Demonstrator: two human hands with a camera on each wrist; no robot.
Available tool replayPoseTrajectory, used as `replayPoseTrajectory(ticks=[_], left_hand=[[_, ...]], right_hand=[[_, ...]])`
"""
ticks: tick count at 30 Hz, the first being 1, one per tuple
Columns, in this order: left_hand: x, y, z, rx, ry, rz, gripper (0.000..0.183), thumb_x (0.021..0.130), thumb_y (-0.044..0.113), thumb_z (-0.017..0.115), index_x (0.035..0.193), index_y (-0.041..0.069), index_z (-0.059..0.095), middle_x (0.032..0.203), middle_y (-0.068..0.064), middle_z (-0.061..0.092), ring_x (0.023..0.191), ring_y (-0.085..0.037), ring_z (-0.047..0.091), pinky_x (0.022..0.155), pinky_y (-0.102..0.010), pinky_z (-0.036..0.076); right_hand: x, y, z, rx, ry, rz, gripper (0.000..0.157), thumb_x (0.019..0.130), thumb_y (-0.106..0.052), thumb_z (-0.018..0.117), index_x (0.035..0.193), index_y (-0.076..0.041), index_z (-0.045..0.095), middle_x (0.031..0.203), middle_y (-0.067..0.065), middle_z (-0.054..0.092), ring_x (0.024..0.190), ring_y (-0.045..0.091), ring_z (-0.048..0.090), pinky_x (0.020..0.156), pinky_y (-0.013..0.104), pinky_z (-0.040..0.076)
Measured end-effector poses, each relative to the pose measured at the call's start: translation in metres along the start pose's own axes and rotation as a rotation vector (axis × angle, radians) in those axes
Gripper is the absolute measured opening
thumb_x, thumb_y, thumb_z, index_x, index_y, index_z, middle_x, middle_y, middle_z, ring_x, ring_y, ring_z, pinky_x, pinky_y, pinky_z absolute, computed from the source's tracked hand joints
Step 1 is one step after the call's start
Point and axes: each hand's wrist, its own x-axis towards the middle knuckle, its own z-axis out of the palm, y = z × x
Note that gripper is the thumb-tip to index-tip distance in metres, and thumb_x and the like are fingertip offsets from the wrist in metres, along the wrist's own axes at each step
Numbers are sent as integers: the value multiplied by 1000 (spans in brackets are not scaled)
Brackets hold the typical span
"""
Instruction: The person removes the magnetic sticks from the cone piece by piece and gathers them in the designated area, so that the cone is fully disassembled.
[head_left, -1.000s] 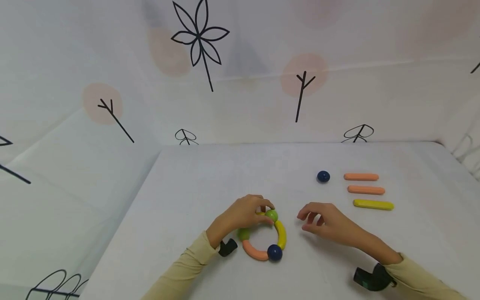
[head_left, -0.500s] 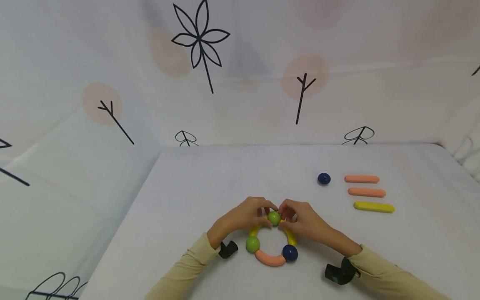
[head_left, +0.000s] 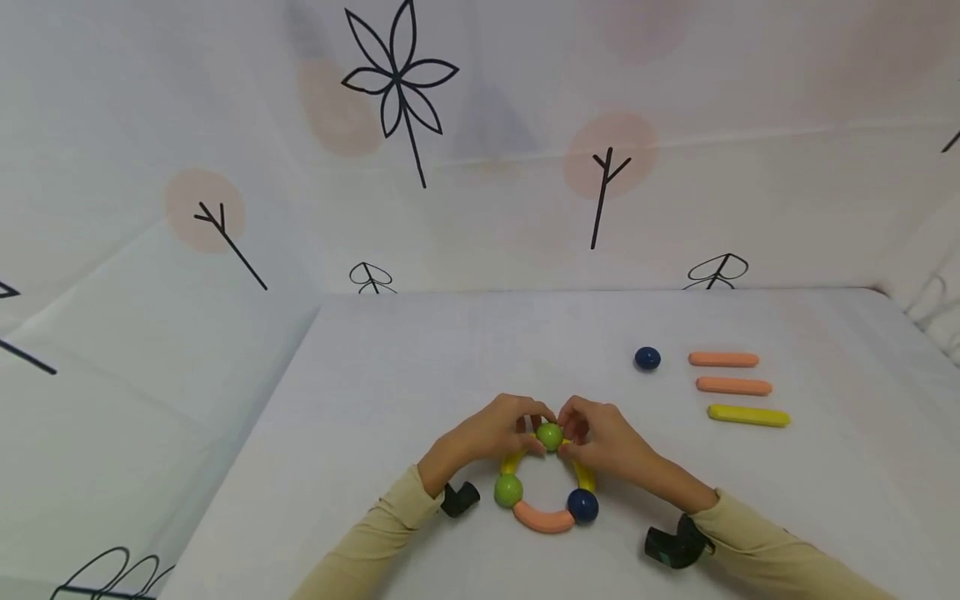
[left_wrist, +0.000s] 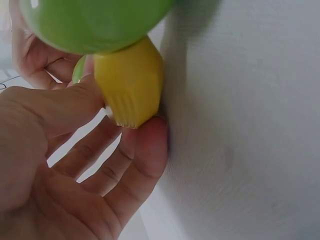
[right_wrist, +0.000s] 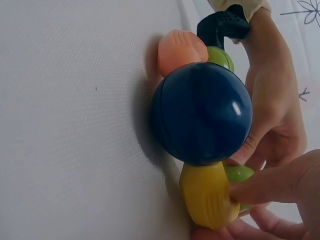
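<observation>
A ring of curved rods and balls lies on the white table below both hands. My left hand (head_left: 495, 429) pinches the left yellow curved rod (left_wrist: 129, 82) between thumb and fingers. The right yellow curved rod (right_wrist: 207, 192) is pinched by my right hand (head_left: 609, 440). Between the two hands sits a green ball (head_left: 550, 437), touching the rods' upper ends. Lower left in the ring is another green ball (head_left: 508, 490), then an orange curved rod (head_left: 543, 518) and a navy ball (head_left: 582, 506). Fingers partly cover both yellow rods in the head view.
Behind and to the right lie a loose navy ball (head_left: 647, 358), two straight orange rods (head_left: 723, 359) and a straight yellow rod (head_left: 748, 415). A patterned white cloth (head_left: 480, 167) hangs behind the table. Each wrist carries a black camera mount (head_left: 678, 543).
My right hand has come in from the right and taken hold of the right yellow rod. The ring has shifted right and slightly toward me. My left hand has stayed almost in place.
</observation>
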Motion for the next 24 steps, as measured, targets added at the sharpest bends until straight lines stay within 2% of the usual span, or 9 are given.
replayPoseTrajectory(ticks=[3,7,11,14,19,24], left_hand=[[-1,-3,-1,-6,21,-52,33,83,15,74,114,10,64,93,1,62,76,-6,53,68,-16,45],[-7,-10,-4,-26,89,-161,32,82,16,76,111,11,64,88,2,60,72,-8,52,63,-19,45],[-15,-15,-8,-48,147,-234,32,81,18,76,109,11,63,89,0,61,69,-10,52,58,-20,45],[-20,-16,-10,-48,173,-249,34,83,18,74,113,10,61,96,-3,61,68,-10,52,57,-20,45],[-29,-18,-13,-23,198,-222,39,87,13,70,123,8,58,108,-8,59,68,-12,51,61,-22,46],[-40,-20,-13,-4,250,-222,35,86,11,70,120,5,61,104,-7,59,70,-13,51,61,-23,46]], right_hand=[[-2,1,-1,-19,6,34,24,75,-1,73,90,-6,56,72,-3,53,65,14,48,55,23,44],[-5,4,-5,-33,4,95,20,75,-2,72,86,-8,57,72,-2,53,66,14,49,56,24,45],[-10,8,-11,-38,-14,95,16,76,-4,71,83,-10,58,74,-3,55,70,15,50,59,25,46],[-14,11,-15,-41,-25,62,14,78,-4,71,82,-11,60,75,-5,56,71,14,51,60,24,47],[-23,19,-25,-47,-39,-21,15,80,-2,71,84,-14,62,79,-7,60,73,11,53,61,23,49],[-35,28,-37,-75,-65,-97,14,83,-2,70,86,-15,67,83,-9,63,75,6,54,64,23,50]])
